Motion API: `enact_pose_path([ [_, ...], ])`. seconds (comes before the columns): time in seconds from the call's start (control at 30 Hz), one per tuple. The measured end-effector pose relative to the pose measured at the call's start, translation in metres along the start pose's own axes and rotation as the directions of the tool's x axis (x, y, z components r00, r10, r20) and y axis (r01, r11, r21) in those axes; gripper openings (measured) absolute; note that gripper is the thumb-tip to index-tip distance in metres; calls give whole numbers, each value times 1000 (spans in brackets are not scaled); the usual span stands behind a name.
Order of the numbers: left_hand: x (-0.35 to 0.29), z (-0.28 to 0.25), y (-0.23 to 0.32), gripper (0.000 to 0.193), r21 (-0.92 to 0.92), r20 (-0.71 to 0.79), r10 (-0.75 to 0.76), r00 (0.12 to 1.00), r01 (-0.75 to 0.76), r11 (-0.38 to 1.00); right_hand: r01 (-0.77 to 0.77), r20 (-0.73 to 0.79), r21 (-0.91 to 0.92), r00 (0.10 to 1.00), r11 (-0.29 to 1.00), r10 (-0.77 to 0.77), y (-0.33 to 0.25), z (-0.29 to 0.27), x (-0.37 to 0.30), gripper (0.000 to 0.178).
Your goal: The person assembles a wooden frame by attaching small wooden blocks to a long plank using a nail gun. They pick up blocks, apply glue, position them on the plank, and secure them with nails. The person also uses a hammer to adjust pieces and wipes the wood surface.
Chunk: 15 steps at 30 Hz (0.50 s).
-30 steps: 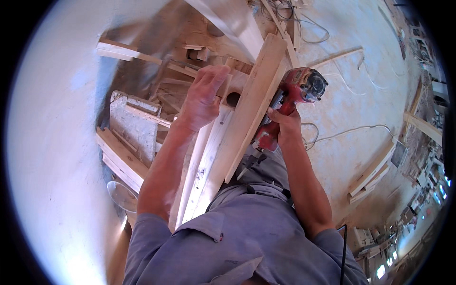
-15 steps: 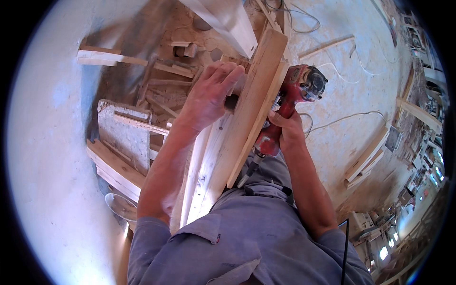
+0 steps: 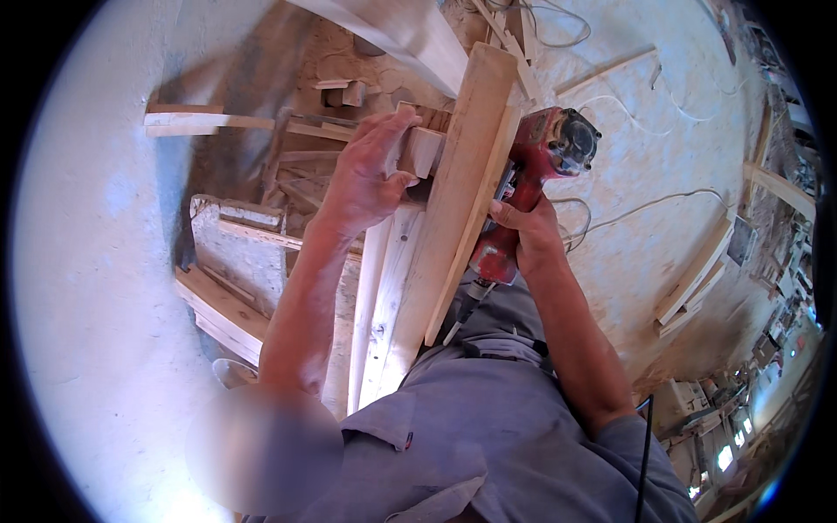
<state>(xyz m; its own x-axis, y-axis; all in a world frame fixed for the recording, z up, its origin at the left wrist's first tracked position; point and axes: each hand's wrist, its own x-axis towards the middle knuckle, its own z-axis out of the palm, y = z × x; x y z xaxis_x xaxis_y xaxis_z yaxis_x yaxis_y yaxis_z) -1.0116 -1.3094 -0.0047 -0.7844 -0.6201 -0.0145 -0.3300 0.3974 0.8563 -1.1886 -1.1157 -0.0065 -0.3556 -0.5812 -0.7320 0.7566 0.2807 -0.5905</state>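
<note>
The red nail gun (image 3: 534, 166) is grasped by its handle in the right hand (image 3: 535, 234), its bulky head set at one o'clock from that hand; the long board (image 3: 473, 131) is found at ten o'clock from the same hand, its long axis laid between twelve and one; the small wooden block (image 3: 423, 150) is held between the left hand's (image 3: 370, 177) thumb and fingers, at its two o'clock, far nearer than to the right; beyond, at twelve, a pale beam (image 3: 405, 39) is seen.
</note>
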Motion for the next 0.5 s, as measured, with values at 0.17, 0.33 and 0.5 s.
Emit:
enact_pose_path([
  [0.17,2,4,9,91,32,23,-31,999,30,999,38,31,4,999,999,-38,0,-1,-2,75],
  [0.33,6,3,10,90,112,41,-22,999,17,994,19,39,13,999,1000,-19,-5,1,-3,68],
  [0.5,17,-7,12,92,139,144,-30,989,9,990,17,20,17,1000,1000,-18,-6,3,-4,64],
])
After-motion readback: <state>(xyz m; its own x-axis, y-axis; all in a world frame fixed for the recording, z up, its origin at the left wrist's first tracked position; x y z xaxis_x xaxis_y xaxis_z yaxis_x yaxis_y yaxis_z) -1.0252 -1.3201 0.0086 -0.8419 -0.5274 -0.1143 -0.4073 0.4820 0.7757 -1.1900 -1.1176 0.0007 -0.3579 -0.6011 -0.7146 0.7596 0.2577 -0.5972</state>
